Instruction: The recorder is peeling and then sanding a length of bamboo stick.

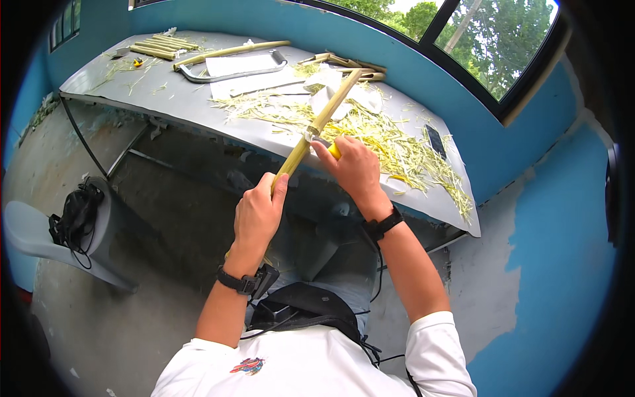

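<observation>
Bamboo stick (331, 109) first: where does it sit in the head view?

It slants across the near edge of the desk (172, 99), its far end above the shavings (410, 162), its lower end in front of that edge. Whether it rests on the desk, I cannot tell.

And the hands?

The left hand (256, 210) is wrapped around the lower part. The right hand (354, 165) is closed on a yellow-handled tool (335, 151); its tip is partly hidden, but a greyish part seems to meet the stick near a joint.

What could go wrong?

If that part is a blade, it could snag on the joint and jump. A slip toward the lower end could nick the left hand. A loose grip could let the stick roll, as I see no clamp on it.

Anything else?

A dark phone (436, 141) lies near the right edge among shavings; a wide elbow or sweep could knock it off.
</observation>
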Demonstrator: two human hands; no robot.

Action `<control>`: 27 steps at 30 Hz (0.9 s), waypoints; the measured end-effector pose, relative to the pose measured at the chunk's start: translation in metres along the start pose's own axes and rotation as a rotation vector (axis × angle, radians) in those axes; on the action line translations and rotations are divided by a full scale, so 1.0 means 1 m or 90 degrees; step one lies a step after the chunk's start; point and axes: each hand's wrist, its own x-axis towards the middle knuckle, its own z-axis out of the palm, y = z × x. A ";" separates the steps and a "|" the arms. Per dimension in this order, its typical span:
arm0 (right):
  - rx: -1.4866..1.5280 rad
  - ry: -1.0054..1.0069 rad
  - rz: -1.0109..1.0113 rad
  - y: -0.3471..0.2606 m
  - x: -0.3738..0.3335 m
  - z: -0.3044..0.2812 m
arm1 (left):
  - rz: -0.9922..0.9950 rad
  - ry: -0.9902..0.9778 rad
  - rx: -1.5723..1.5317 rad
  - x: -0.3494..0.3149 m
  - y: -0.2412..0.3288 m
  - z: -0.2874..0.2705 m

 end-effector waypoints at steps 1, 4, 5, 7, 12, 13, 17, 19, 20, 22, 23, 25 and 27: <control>-0.013 0.027 -0.018 0.000 -0.002 0.001 | -0.004 -0.009 -0.002 0.001 0.002 -0.001; 0.010 0.034 -0.018 -0.002 -0.001 -0.002 | -0.019 -0.026 -0.013 0.003 0.007 -0.006; 0.025 0.024 -0.006 -0.003 0.000 -0.002 | -0.023 -0.028 -0.020 0.003 0.006 -0.007; 0.047 0.004 0.019 -0.002 0.000 -0.008 | -0.026 -0.039 -0.027 0.005 0.009 -0.009; 0.051 -0.094 -0.058 0.000 0.001 -0.016 | -0.018 -0.043 -0.026 0.016 0.013 -0.008; 0.055 -0.109 -0.055 0.000 0.004 -0.017 | -0.017 -0.043 -0.025 0.017 0.013 -0.008; 0.047 -0.124 -0.041 -0.005 0.006 -0.017 | -0.011 -0.027 -0.030 0.016 0.011 -0.007; 0.028 -0.118 -0.033 -0.008 0.005 -0.017 | -0.012 -0.019 -0.024 0.013 0.010 -0.006; 0.030 -0.101 0.003 -0.010 0.005 -0.013 | -0.016 -0.018 -0.013 0.013 0.010 -0.007; 0.031 -0.060 0.074 -0.009 0.010 -0.009 | -0.012 -0.013 0.001 0.011 0.011 -0.009; 0.019 -0.071 0.066 -0.007 0.008 -0.010 | -0.008 -0.009 0.005 0.004 0.009 -0.010; 0.002 -0.094 0.046 -0.007 0.002 -0.008 | -0.014 -0.012 0.020 0.001 0.008 -0.017; -0.025 -0.001 0.101 -0.006 0.008 0.000 | -0.027 -0.028 0.030 0.005 0.012 -0.024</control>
